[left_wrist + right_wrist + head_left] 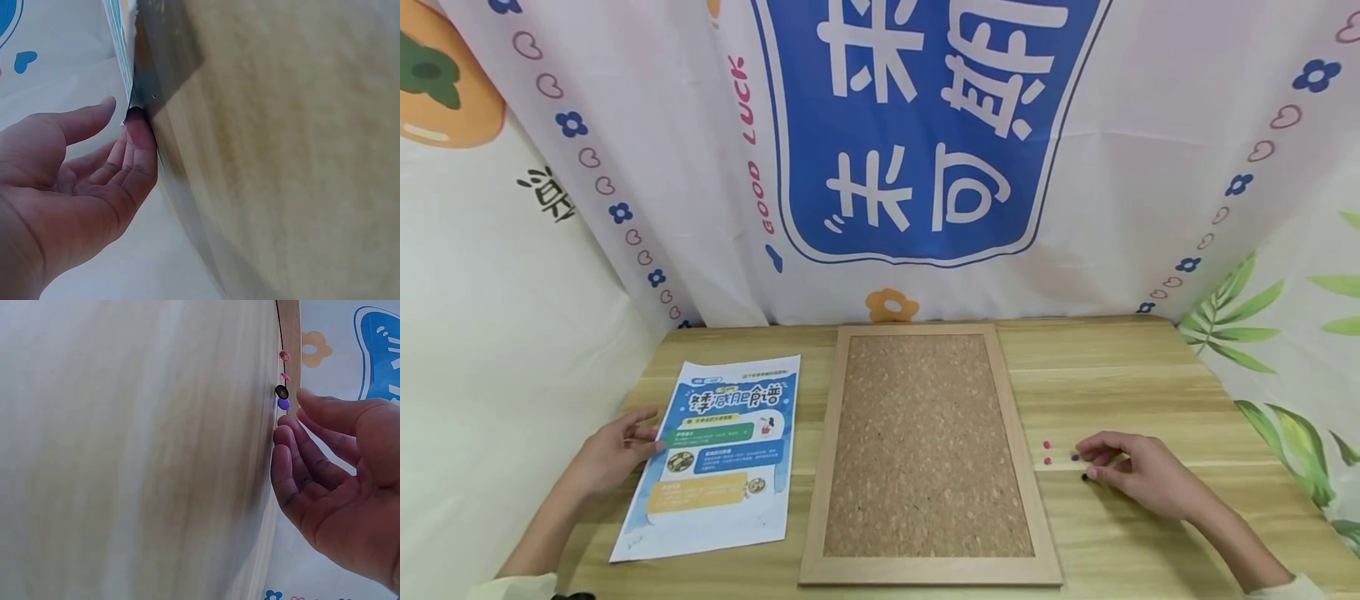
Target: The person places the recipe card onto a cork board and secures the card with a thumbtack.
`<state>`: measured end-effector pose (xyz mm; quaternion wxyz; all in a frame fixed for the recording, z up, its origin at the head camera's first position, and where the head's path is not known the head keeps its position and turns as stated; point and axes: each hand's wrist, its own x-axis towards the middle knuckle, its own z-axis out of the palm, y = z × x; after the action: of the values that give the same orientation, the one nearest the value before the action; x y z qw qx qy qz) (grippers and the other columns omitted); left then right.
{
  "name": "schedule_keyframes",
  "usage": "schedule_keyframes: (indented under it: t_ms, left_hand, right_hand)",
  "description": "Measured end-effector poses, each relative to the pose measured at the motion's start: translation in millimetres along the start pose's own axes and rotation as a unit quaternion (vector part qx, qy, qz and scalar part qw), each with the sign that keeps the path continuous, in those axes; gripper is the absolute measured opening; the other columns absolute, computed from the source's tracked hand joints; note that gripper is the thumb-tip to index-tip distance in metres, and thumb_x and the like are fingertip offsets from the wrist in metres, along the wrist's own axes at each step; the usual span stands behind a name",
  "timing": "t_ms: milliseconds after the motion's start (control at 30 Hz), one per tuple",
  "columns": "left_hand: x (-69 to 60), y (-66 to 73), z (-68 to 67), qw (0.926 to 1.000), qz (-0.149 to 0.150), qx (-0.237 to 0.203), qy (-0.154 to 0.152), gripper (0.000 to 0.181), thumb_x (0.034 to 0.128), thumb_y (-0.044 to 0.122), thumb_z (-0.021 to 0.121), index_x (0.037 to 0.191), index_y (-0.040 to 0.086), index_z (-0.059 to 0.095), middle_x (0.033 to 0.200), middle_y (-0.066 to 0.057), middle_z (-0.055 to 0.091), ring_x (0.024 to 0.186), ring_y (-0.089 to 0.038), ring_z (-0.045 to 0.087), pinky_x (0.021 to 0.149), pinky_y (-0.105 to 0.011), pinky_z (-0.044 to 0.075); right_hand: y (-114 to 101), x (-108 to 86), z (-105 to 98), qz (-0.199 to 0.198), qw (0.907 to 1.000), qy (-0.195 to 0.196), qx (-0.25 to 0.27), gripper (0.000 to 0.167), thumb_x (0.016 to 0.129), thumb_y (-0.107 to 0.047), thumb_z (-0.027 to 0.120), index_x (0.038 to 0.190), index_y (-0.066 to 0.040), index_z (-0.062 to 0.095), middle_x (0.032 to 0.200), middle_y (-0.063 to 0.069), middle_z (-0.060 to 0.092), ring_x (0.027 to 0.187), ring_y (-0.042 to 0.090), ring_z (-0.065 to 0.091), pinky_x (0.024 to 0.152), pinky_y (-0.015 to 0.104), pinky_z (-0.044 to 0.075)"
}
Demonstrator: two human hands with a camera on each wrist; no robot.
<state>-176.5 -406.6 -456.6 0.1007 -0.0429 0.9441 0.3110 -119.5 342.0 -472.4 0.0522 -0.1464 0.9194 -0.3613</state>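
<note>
A printed sheet of paper with a blue design lies on the left side of the table. My left hand is at its left edge; in the left wrist view, fingertips touch the edge while the thumb stays apart from it. My right hand hovers low beside several small thumbtacks, its fingers loosely bent and holding nothing visible. Two are pink, including this pink thumbtack. A purple thumbtack and a black thumbtack lie closest to the right fingertips.
A cork board in a pale wooden frame lies in the middle of the wooden table, between the sheet and the thumbtacks. A printed white curtain hangs behind the table's back edge.
</note>
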Motion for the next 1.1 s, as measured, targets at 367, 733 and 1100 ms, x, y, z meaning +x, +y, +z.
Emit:
schedule_keyframes:
  t_ms: [367, 733, 1100]
  left_hand:
    - [-1.9, -0.3, 0.9, 0.9999, 0.004, -0.012, -0.004, 0.067, 0.1034, 0.009, 0.064, 0.157, -0.017, 0.033, 0.127, -0.034, 0.064, 0.101, -0.029, 0.069, 0.075, -0.028, 0.063]
    - [-1.4, -0.3, 1.8, 0.9999, 0.005, -0.011, -0.007, 0.067, 0.1031, 0.009, 0.064, 0.156, -0.017, 0.034, 0.126, -0.033, 0.063, 0.1, -0.027, 0.069, 0.075, -0.028, 0.064]
    - [-0.2, -1.4, 2.6, 0.9999, 0.004, -0.01, -0.003, 0.067, 0.1019, 0.005, 0.064, 0.157, -0.017, 0.033, 0.127, -0.033, 0.062, 0.101, -0.028, 0.068, 0.075, -0.028, 0.063]
  right_hand:
    - [1, 9.6, 1, -0.013, 0.9999, -0.006, -0.008, 0.019, 0.098, -0.017, 0.079, 0.116, -0.011, 0.077, 0.105, -0.003, 0.079, 0.086, -0.004, 0.065, 0.072, 0.022, 0.06]
    - [4, 16.6, 1, -0.019, 0.9997, -0.012, -0.005, 0.017, 0.097, -0.019, 0.08, 0.113, -0.012, 0.078, 0.096, -0.008, 0.077, 0.083, -0.003, 0.064, 0.07, 0.022, 0.059]
    - [2, 19.6, 6, -0.021, 0.9996, 0.0, -0.017, 0.015, 0.093, -0.014, 0.082, 0.107, -0.013, 0.079, 0.091, -0.01, 0.074, 0.08, -0.003, 0.064, 0.071, 0.021, 0.059]
